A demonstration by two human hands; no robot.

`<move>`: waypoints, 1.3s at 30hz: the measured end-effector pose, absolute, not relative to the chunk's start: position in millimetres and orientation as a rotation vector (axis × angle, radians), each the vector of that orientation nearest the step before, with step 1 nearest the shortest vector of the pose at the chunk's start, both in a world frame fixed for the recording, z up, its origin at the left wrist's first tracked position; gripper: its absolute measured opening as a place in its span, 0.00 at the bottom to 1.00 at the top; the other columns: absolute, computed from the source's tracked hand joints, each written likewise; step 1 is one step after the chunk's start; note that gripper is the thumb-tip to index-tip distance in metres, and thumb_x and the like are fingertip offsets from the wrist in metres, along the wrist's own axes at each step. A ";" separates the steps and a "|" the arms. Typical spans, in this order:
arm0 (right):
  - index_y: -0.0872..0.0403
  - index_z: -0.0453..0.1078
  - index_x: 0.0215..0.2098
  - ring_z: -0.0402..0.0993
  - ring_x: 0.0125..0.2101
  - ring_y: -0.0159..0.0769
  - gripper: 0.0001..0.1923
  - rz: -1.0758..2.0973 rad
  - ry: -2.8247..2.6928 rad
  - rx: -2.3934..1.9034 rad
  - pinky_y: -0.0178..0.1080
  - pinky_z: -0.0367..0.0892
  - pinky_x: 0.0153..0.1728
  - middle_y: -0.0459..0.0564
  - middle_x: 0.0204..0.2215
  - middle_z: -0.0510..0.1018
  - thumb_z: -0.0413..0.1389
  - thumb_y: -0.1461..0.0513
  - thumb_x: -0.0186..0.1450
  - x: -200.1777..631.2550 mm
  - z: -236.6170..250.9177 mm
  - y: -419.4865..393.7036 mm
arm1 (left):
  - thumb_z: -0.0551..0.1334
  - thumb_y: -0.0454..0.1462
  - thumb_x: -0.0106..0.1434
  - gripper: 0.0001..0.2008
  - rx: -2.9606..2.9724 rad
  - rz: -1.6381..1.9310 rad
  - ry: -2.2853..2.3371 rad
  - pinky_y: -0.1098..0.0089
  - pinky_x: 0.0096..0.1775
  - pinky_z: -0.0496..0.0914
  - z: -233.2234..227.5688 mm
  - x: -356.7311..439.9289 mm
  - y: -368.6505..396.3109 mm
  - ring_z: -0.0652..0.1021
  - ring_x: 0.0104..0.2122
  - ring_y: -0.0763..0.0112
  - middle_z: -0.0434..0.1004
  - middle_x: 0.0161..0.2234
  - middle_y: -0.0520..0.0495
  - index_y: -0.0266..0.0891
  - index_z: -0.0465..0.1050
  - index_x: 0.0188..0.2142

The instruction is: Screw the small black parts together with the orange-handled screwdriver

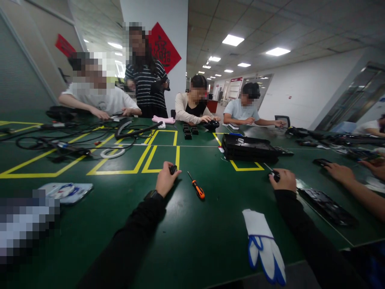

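Note:
My left hand [165, 179] is closed around a small black object [173, 169], mostly covered by the fingers, so its kind cannot be made out. To the right, my right hand [284, 180] grips a black-handled screwdriver [274, 175], its thin metal shaft pointing up and left. Between the hands an orange and black screwdriver [198, 190] lies on the green table [192, 237], touched by neither. A white glove with blue fingers [266, 247] rests nearer to me, left of my right forearm.
Stacked black casings [248, 147] lie beyond my right hand. Cables [66, 146] and a white ring-shaped coil [112, 153] spread over the left side. An open black device [327, 206] sits at right, near a co-worker's hand [339, 173]. Small black blocks [188, 131] stand farther back.

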State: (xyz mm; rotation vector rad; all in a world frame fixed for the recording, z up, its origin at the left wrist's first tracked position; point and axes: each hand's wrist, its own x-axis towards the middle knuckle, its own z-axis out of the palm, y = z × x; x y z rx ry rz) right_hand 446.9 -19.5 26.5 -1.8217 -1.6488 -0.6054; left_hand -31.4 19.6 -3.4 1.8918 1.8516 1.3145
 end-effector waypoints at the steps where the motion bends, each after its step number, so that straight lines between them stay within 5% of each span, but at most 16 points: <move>1: 0.57 0.67 0.38 0.64 0.37 0.44 0.16 -0.514 -1.718 -1.778 0.43 0.59 0.38 0.56 0.35 0.70 0.49 0.55 0.57 419.8 35.8 -20.4 | 0.60 0.46 0.52 0.20 1.867 1.346 1.782 0.68 0.34 0.65 -3.7 -22.7 19.1 0.73 0.32 0.66 0.70 0.34 0.45 0.38 0.59 0.41; 5: 0.52 0.67 0.29 0.64 0.23 0.34 0.18 0.117 -2.194 -1.646 0.35 0.57 0.25 0.48 0.23 0.70 0.45 0.48 0.59 289.0 51.0 -21.4 | 0.59 0.45 0.52 0.19 1.819 1.392 1.560 0.66 0.40 0.64 -2.3 -0.7 18.9 0.71 0.37 0.65 0.69 0.36 0.44 0.38 0.61 0.41; 10: 0.53 0.63 0.25 0.65 0.22 0.34 0.19 0.267 -2.349 -1.704 0.34 0.53 0.21 0.48 0.21 0.71 0.56 0.46 0.48 179.7 24.4 -16.4 | 0.53 0.44 0.58 0.17 1.639 1.369 1.312 0.66 0.41 0.64 0.7 0.1 16.7 0.71 0.37 0.69 0.67 0.38 0.45 0.38 0.61 0.44; 14: 0.53 0.60 0.24 0.65 0.21 0.32 0.11 0.297 -2.140 -1.734 0.32 0.52 0.20 0.48 0.21 0.72 0.52 0.54 0.54 171.4 6.2 -8.8 | 0.52 0.45 0.58 0.15 1.486 1.344 1.156 0.69 0.34 0.68 -2.1 -2.6 17.2 0.72 0.31 0.73 0.66 0.34 0.48 0.39 0.60 0.41; 17: 0.53 0.58 0.28 0.61 0.14 0.27 0.06 0.782 -1.848 -1.496 0.30 0.51 0.15 0.43 0.18 0.71 0.43 0.60 0.58 182.9 1.2 -2.5 | 0.54 0.45 0.57 0.14 1.435 1.341 1.110 0.70 0.32 0.68 -4.4 -1.9 19.8 0.73 0.30 0.73 0.67 0.35 0.48 0.39 0.59 0.39; 21: 0.54 0.59 0.34 0.53 0.08 0.24 0.08 1.186 -1.606 -1.245 0.29 0.47 0.10 0.39 0.15 0.68 0.43 0.62 0.56 192.1 -1.0 7.5 | 0.57 0.43 0.55 0.15 1.521 1.324 1.127 0.70 0.34 0.68 -3.8 -1.6 22.4 0.73 0.31 0.73 0.70 0.37 0.48 0.40 0.60 0.41; 25: 0.56 0.68 0.32 0.50 0.10 0.24 0.13 1.179 -1.696 -1.168 0.29 0.48 0.13 0.38 0.09 0.59 0.44 0.59 0.58 196.1 -0.8 11.2 | 0.58 0.42 0.54 0.17 1.580 1.314 1.151 0.71 0.34 0.66 -0.5 -2.7 21.1 0.72 0.32 0.72 0.70 0.34 0.50 0.41 0.61 0.43; 39: 0.59 0.73 0.32 0.57 0.14 0.25 0.15 0.922 -1.902 -1.190 0.30 0.54 0.19 0.41 0.11 0.62 0.50 0.57 0.57 201.2 9.9 1.8 | 0.57 0.37 0.52 0.16 1.490 1.319 1.058 0.71 0.37 0.64 2.7 -2.5 16.2 0.70 0.35 0.71 0.69 0.35 0.50 0.41 0.63 0.42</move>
